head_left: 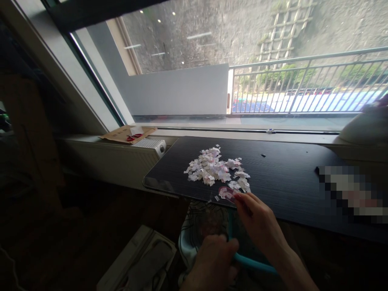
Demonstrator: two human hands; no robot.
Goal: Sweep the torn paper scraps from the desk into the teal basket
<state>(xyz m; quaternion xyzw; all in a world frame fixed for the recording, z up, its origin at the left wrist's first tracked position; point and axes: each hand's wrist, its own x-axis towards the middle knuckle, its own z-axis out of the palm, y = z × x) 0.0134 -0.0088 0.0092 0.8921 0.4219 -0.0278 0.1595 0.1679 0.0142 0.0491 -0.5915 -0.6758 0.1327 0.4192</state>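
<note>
My right hand [259, 216] is at the front edge of the black table [281, 178], fingers closed on a small red see-through piece [222, 189] with a rounded end. It touches the near side of a loose heap of small white paper scraps [209, 165], some tinged pink. Lower and nearer to me, my left hand [214, 258] is curled over a bin with a turquoise rim [254, 263]. Just beyond its fingers is a blurred, pinkish patch; whether the hand grips anything is hidden.
A white radiator [145, 155] stands left of the table, with brown cardboard [117, 134] and red-handled scissors [133, 137] on top. A pale box [136, 258] lies on the floor. A window with a sill runs behind the table. A blurred-out object [354, 194] is at the right.
</note>
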